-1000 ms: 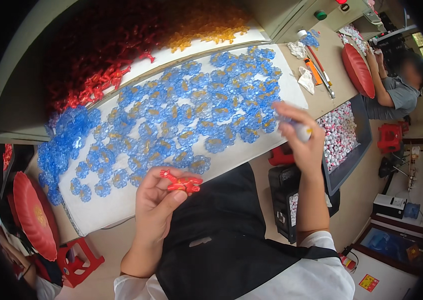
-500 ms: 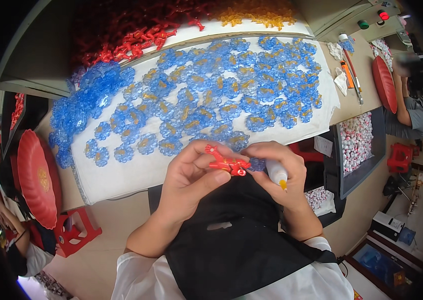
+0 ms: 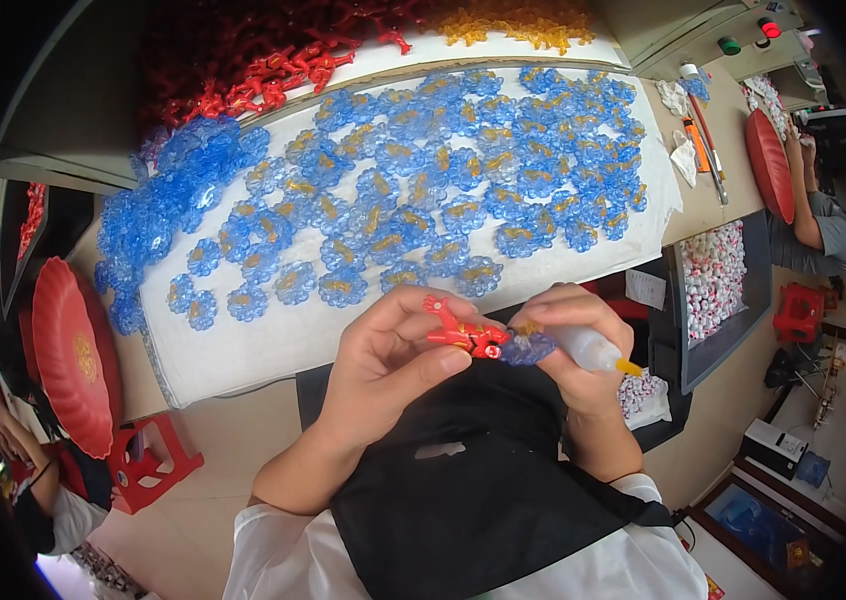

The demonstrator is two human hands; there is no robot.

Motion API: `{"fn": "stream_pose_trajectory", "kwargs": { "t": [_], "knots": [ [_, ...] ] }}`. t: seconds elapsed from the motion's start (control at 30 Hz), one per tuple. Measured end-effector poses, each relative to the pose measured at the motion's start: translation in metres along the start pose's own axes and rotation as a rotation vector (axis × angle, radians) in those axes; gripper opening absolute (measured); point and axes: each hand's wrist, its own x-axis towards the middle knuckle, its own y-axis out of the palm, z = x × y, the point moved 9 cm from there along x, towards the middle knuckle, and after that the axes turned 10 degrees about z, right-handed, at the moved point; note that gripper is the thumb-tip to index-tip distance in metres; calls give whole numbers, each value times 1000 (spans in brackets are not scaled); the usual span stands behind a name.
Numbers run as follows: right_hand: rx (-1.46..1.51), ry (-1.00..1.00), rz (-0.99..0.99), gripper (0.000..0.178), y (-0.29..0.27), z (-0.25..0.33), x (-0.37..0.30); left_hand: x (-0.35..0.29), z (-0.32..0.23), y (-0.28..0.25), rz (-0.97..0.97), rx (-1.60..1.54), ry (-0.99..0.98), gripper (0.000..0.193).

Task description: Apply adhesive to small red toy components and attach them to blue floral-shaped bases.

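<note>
Between the thumb and fingers of my left hand (image 3: 398, 355) is a red toy figure (image 3: 468, 338) with a pale face and gold marks. My right hand (image 3: 583, 345) holds a blue translucent flower-shaped piece (image 3: 526, 346) against the figure's end. Tucked in the same hand is a white squeeze bottle (image 3: 591, 350) with a yellow tip, pointing right and down. Both hands are closed in front of the table's near edge. Many blue flower-shaped pieces (image 3: 343, 285) with yellow centres lie spread on a white cloth (image 3: 213, 360) beyond them.
Blue pieces are heaped (image 3: 158, 215) at the left, with red figures (image 3: 273, 88) and yellow pieces (image 3: 513, 30) behind. An orange-handled tool (image 3: 695, 145) lies at right, near a red dish (image 3: 769, 167) and a bin of small white-and-red pieces (image 3: 713, 280). Another person (image 3: 828, 220) sits far right.
My right hand has shifted slightly right, and the bottle has swung so its tip points more to the right. More of the blue piece now shows beside the red figure.
</note>
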Motion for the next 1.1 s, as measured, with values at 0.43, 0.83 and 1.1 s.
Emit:
{"fn": "stream_pose_trajectory", "kwargs": {
  "t": [0.43,0.83,1.1],
  "knots": [
    [-318,-75,139,30,5,21,7,-2,4,-2,-27,49,-85,27],
    [-562,-173,215,28,12,38,8,0,8,-3,23,36,-178,26],
    [-620,-195,344,29,19,46,17,4,15,-4,58,-23,-279,25]
  ]
}}
